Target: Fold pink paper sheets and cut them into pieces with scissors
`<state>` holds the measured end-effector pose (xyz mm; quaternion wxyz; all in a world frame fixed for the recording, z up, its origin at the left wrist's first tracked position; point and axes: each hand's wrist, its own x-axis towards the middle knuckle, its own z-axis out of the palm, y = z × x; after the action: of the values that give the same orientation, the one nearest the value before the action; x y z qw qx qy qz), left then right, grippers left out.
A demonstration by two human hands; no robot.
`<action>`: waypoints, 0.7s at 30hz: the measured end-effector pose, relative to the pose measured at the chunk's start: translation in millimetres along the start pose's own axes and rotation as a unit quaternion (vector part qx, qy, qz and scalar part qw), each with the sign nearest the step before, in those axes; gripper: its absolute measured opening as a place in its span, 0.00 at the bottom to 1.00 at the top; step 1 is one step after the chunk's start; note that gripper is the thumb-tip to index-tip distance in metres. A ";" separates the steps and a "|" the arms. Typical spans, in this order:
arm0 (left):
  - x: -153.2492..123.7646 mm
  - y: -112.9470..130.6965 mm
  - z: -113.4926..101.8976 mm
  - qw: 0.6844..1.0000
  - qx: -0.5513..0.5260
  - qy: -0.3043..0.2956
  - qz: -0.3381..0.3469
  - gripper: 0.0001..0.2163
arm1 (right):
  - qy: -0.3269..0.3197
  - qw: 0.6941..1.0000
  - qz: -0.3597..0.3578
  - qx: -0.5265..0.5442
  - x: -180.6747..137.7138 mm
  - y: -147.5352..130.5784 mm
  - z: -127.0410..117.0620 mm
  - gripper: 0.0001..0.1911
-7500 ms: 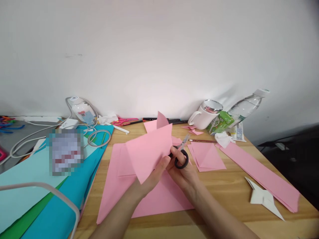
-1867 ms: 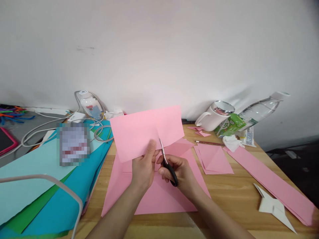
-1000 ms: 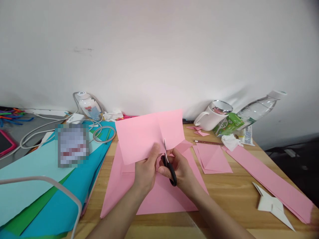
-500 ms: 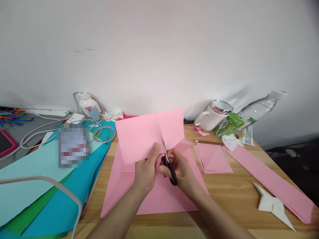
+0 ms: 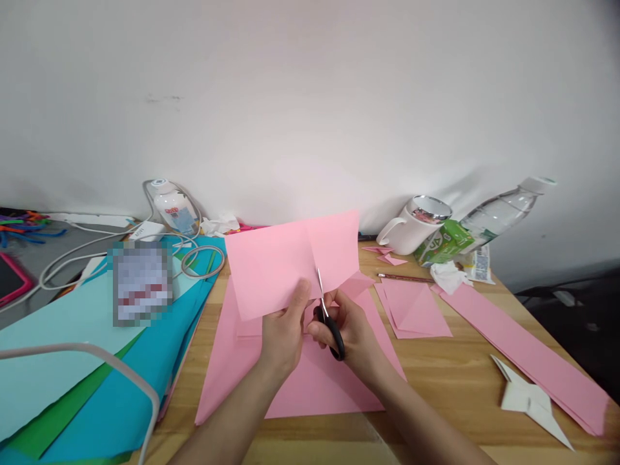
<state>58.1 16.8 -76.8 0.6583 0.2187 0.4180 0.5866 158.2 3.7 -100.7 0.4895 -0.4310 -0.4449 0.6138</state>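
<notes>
Seen from my head, my left hand [image 5: 283, 332] pinches pink paper [image 5: 268, 268] above the tabletop [image 5: 450, 381], its long axis running left to right, right end higher. My right hand [image 5: 349, 326], curled around black scissors [image 5: 334, 336], points the blades forward, slightly left, into the paper's near edge.

Left fingers [image 5: 301, 294] partly behind pink sheet [image 5: 268, 268]

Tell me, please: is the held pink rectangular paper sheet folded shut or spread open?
Spread open: the pink paper sheet shows panels on both sides of a crease.
</notes>
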 end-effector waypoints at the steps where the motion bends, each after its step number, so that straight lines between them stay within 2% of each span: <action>1: -0.1 0.2 0.1 1.000 0.001 0.001 -0.006 0.14 | 0.001 1.000 -0.001 -0.003 -0.1 0.0 -0.2 0.26; 21: 0.8 0.1 -2.0 0.999 0.024 -0.031 -0.024 0.18 | 0.018 1.000 0.012 -0.010 -1.0 -0.9 1.2 0.26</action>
<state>56.4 17.2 -78.1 0.6792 0.2423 0.4167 0.5534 157.5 2.7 -99.4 0.4854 -0.4518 -0.4369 0.6077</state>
